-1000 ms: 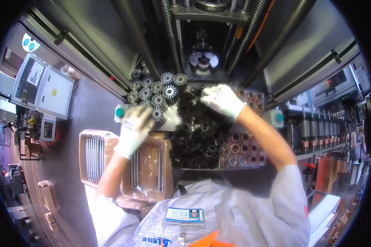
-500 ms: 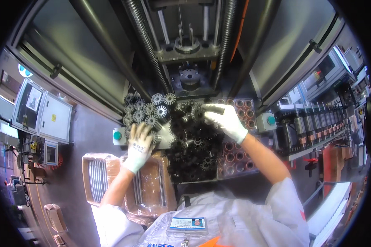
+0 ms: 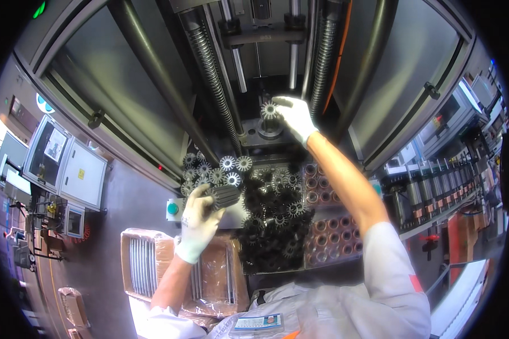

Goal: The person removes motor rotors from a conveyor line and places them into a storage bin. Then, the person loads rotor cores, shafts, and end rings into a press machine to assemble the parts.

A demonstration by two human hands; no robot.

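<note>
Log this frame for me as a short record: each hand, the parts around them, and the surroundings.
Left hand: gloved, gripping a dark ribbed core tipped on its side
Right hand: gloved, gripping a toothed core end-up at the round fixture; seating unclear
Left-side parts: upright silvery cores, clustered
Centre: jumbled dark toothed parts
Right-side parts: copper-coloured rings in rows
Control: green button, left of the left hand
Near left: cardboard box containing long grey pieces

The gear pile (image 3: 272,226) lies before the press (image 3: 263,38), between toothed cores (image 3: 216,175) left and ring trays (image 3: 322,212) right.
</note>
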